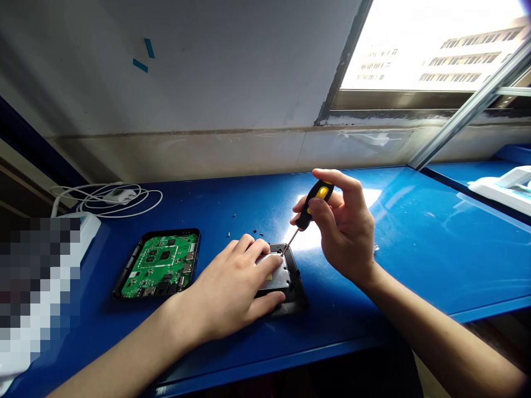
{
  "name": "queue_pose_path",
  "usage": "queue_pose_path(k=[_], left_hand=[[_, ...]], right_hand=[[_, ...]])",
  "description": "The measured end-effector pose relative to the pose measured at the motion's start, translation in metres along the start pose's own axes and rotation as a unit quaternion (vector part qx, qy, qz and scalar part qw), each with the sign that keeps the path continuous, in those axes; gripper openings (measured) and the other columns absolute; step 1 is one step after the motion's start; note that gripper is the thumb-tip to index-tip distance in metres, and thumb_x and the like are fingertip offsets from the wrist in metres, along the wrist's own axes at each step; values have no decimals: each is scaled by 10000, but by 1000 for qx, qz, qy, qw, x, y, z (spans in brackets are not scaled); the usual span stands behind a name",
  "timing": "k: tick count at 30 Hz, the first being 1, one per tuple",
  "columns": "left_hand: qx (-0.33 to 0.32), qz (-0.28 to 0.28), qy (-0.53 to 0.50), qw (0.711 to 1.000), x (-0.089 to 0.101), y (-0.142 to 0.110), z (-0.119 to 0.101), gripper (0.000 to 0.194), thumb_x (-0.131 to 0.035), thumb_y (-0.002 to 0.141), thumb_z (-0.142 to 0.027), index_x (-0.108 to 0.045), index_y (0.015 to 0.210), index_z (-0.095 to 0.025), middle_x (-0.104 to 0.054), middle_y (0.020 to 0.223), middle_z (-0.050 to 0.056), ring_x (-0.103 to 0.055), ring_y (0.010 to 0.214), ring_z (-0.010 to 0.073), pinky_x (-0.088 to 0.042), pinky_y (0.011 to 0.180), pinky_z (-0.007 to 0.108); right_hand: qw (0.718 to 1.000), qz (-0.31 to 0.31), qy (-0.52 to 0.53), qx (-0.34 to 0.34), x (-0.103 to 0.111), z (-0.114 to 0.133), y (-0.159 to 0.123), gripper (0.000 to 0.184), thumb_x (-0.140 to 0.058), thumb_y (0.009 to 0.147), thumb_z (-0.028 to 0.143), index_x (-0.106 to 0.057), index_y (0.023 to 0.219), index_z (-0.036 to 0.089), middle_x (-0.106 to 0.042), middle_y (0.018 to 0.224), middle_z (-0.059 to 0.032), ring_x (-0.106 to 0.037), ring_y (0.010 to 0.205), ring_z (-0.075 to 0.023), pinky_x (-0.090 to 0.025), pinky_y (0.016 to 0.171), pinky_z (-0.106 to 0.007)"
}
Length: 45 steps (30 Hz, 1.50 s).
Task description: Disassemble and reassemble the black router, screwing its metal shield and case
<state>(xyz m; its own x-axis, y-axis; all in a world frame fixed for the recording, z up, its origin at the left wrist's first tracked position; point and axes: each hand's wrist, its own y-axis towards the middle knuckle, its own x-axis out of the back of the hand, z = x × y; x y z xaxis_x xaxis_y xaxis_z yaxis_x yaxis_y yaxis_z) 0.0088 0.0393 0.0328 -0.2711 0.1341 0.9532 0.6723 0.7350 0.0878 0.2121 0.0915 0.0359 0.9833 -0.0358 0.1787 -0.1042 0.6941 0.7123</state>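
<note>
My right hand (346, 229) is closed round a small screwdriver (312, 203) with a black and yellow handle. Its tip touches the far corner of a silver metal plate (277, 271) set in a black plastic case half (296, 284). My left hand (234, 287) lies flat on that plate with fingers spread, pressing it down on the blue table (415, 243). To the left rests the other black case half holding a green circuit board (164, 264).
Several tiny black screws (244, 229) lie loose behind the case. A coiled white cable with a charger (114, 196) and a white power strip (85, 226) sit at far left. A white object (508, 185) rests at the right, under the window.
</note>
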Motion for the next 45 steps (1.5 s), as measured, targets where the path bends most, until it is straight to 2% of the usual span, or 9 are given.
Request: queue_pose_path(k=[7, 14, 24, 31, 36, 40, 43, 45], left_hand=[[0, -3, -2, 1000, -2, -3, 1, 379, -623, 969, -420, -565, 1302, -251, -576, 1242, 86, -492, 1105, 301, -513, 916, 497], [1, -5, 0, 1000, -1, -1, 0, 359, -626, 970, -398, -567, 1290, -245, -578, 1234, 82, -491, 1107, 297, -513, 914, 491], [11, -3, -17, 1000, 0, -1, 0, 316, -639, 960, -405, -576, 1230, -253, -585, 1197, 65, -513, 1082, 289, -515, 915, 492], [68, -27, -73, 995, -3, -3, 4, 473, -751, 844, -422, -515, 1209, -237, -498, 1335, 81, -505, 1155, 290, -530, 953, 478], [92, -20, -105, 990, 0, -3, 9, 475, -755, 822, -453, -497, 1167, -252, -490, 1315, 73, -497, 1159, 296, -541, 910, 471], [120, -31, -141, 982, 3, -3, 13, 430, -780, 783, -437, -488, 1035, -248, -547, 1193, 60, -520, 1075, 286, -534, 854, 458], [117, -70, -152, 979, 6, -1, 14, 300, -726, 821, -368, -490, 955, -240, -581, 1111, 46, -520, 1051, 277, -512, 851, 451], [118, -136, -157, 971, 8, 0, 13, 147, -627, 877, -296, -510, 940, -233, -597, 1077, 40, -525, 1048, 263, -494, 879, 447]], right_hand=[[999, 16, -12, 34, 2, 5, -2, 325, -548, 1017, 299, -541, 1341, 330, -720, 1079, -40, -738, 723, -176, -673, 614, -379], [1000, -7, -4, 28, 0, 4, -1, 314, -604, 986, 249, -596, 1280, 359, -691, 928, 2, -732, 757, -172, -688, 613, -346], [999, -5, -7, 46, -3, 7, -3, 306, -615, 979, 256, -600, 1271, 348, -681, 909, 13, -715, 718, -151, -694, 630, -346], [997, -1, -26, 76, 2, 2, -5, 395, -611, 980, 207, -565, 1351, 332, -725, 1018, -16, -729, 735, -148, -669, 622, -327], [995, -9, -50, 83, 3, 1, -6, 415, -599, 978, 180, -560, 1366, 319, -726, 1002, -18, -736, 765, -156, -668, 633, -326], [989, -40, -63, 128, 4, -3, -8, 453, -645, 931, 134, -577, 1345, 303, -728, 1010, -24, -745, 822, -180, -677, 671, -357], [983, -74, -55, 158, 3, -6, -6, 443, -657, 913, 122, -584, 1317, 289, -712, 991, -21, -744, 863, -190, -674, 673, -357], [983, -85, -54, 154, 2, -6, -4, 423, -647, 920, 125, -577, 1304, 289, -706, 982, -16, -742, 875, -189, -669, 654, -347]])
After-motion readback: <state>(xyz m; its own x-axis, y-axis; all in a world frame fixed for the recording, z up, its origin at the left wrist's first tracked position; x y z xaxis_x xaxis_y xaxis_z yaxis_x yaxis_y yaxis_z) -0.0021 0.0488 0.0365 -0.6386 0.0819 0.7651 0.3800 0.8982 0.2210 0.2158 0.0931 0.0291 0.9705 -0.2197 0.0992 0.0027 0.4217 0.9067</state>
